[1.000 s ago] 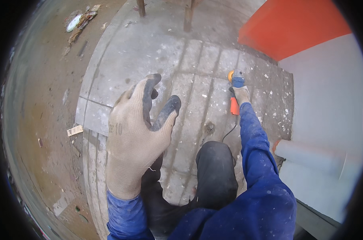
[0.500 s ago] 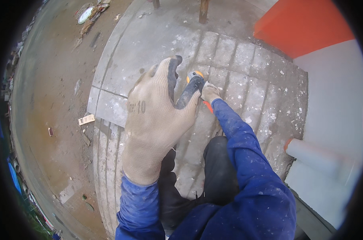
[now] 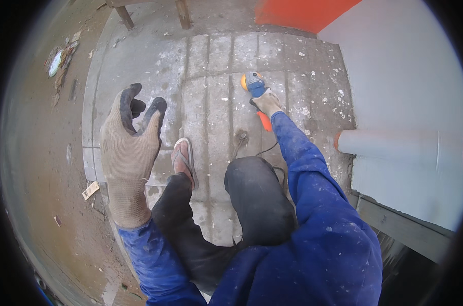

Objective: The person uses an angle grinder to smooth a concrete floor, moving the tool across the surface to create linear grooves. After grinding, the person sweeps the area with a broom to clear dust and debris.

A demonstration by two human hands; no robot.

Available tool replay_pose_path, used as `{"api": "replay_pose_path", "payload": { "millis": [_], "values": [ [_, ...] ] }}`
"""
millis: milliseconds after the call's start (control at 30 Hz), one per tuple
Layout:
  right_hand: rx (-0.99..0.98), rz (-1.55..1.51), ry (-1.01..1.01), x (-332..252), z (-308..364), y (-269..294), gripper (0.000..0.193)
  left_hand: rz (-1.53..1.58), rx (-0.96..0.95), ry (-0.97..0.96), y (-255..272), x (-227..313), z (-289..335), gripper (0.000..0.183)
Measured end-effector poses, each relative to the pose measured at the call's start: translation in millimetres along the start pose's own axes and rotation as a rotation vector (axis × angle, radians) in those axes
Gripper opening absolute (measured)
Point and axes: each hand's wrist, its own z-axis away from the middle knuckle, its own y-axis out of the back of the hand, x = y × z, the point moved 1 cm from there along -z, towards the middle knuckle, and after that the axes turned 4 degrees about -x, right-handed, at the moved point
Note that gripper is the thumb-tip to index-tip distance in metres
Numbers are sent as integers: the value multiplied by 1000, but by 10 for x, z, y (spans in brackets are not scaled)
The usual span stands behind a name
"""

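Note:
My right hand (image 3: pixel 268 103), in a pale knit glove, is wrapped around the body of a small angle grinder (image 3: pixel 256 87). The tool has a blue body, a grey head, a yellow-orange disc side facing left and an orange-red rear end (image 3: pixel 264 121). It is low over the grooved concrete slab (image 3: pixel 218 102); whether it touches the slab I cannot tell. On the left, my left hand (image 3: pixel 129 153) hangs in the air in a knit glove with dark-coated fingers. Its thumb and fingers are bent but apart, with nothing between them.
A dark cord (image 3: pixel 268 149) runs beside my knee (image 3: pixel 259 194). My flip-flop foot (image 3: pixel 185 158) stands on the slab. Wooden legs (image 3: pixel 182 13) stand at the far side. To the right are a white wall (image 3: pixel 404 76) and a white pipe (image 3: pixel 389 142); muddy ground (image 3: pixel 48 163) lies left.
My left hand has moved left, away from the grinder, and no longer covers it. The view has shifted, bringing my foot and the cord into sight. My right hand still holds the grinder.

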Motion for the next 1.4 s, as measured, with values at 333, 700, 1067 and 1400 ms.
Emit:
{"api": "replay_pose_path", "payload": {
  "millis": [333,700,1067,1400],
  "values": [
    [184,-167,-309,1552,230,881,61,49,-90,-76,-314,377,-128,47],
    [325,-390,-386,2638,388,919,52,-38,-82,-157,-402,609,-121,48],
    [359,-501,-426,3019,205,1045,52,-58,-52,-198,-405,594,-123,49],
    [386,-594,-399,2863,175,1154,39,-35,-29,-265,-504,713,-166,51]
  ]
}}
